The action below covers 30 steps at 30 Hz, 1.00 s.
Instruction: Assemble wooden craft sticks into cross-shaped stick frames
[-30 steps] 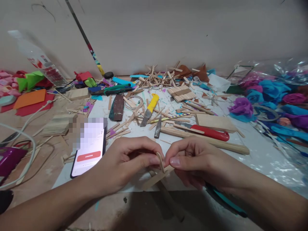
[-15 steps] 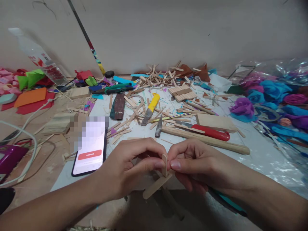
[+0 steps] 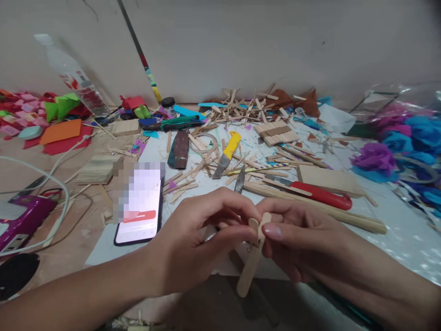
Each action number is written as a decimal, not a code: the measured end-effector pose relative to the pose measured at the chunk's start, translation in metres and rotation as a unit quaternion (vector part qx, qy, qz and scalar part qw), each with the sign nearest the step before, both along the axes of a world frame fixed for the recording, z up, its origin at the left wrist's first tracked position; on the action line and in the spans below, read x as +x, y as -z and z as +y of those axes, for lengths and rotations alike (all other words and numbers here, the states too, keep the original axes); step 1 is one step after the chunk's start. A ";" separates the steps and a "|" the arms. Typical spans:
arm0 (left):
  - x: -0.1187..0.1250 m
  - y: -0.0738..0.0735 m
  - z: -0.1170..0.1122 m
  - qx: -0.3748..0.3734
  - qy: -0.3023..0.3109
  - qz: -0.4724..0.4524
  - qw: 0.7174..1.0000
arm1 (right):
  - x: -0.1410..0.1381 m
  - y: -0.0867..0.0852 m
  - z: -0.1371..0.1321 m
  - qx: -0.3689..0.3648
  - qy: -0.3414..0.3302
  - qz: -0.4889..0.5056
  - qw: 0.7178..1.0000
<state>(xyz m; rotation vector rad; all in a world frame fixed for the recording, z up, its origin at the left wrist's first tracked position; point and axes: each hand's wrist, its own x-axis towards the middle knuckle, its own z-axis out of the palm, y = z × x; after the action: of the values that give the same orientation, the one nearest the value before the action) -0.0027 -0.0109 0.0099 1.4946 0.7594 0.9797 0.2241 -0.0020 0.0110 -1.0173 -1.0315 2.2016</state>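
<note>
Two craft sticks (image 3: pixel 252 259) are being held together between both hands, just above the near edge of the tabletop (image 3: pixel 396 239). The left hand (image 3: pixel 203 239) is closing thumb and forefinger on the upper ends of the sticks from the left. The right hand (image 3: pixel 303 243) is pressing its thumb against the same spot from the right, with its other fingers curling underneath. Both hands are closed in a tight pinch, and no gap is showing between fingertips and wood.

The grip is sitting at the overlap, which is probably keeping the shorter piece aligned flat against the longer one. The longer piece is hanging down toward the person, free at its lower end. The sticks are lying directly between the two thumbs, touching both hands and clear of the surface.

A phone (image 3: pixel 141 207) is lying face up just left of the left hand, its screen glowing. Just beyond the hands, a long dowel (image 3: pixel 347 217), a red-handled tool (image 3: pixel 322 195) and a yellow-handled knife (image 3: pixel 228 149) are lying among loose offcuts, probably so that they are staying within easy reach. A flat panel of joined sticks (image 3: pixel 275 133) is resting farther back. A purple device (image 3: pixel 24 216) is sitting at the far left and paper flowers (image 3: pixel 374 158) at the far right, both well apart from the hands.
</note>
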 end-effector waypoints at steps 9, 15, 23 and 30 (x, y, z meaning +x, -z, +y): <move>-0.019 -0.017 0.008 -0.021 -0.164 0.039 0.985 | 0.022 -0.005 0.003 0.049 0.040 -0.131 0.989; -0.033 -0.024 0.021 0.096 -0.172 0.327 0.924 | 0.019 -0.004 0.007 0.056 0.060 -0.247 0.966; -0.032 0.004 0.015 0.117 0.031 0.560 0.820 | 0.015 -0.003 0.006 0.120 0.051 -0.307 0.943; -0.028 -0.009 0.012 0.119 0.024 0.465 0.877 | 0.016 0.000 0.007 0.293 -0.005 -0.358 0.886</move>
<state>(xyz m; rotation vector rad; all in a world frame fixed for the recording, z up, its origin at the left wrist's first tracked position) -0.0303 0.0015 0.0192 2.2149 1.2895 0.2529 0.2404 0.0053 0.0110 -1.5320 -1.8669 1.3284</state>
